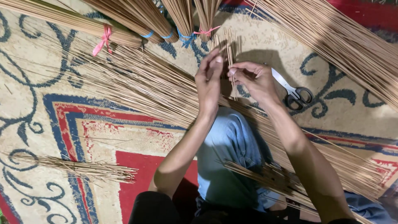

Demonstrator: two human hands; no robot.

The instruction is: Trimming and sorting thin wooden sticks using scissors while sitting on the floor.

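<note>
Above our blue-clad knee (226, 157), our left hand (209, 81) and right hand (257, 81) both pinch a small sheaf of thin sticks (229, 49), with scissors (292, 91) just beside on the carpet (41, 103).

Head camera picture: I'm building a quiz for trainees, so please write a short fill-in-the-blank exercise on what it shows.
1. Both hands, left hand and right hand, hold a small bunch of thin ____.
2. The scissors lie on the carpet beside the ____ hand.
3. The tied bundle at top left is bound with a ____ ribbon.

Missing words: sticks; right; pink
</note>
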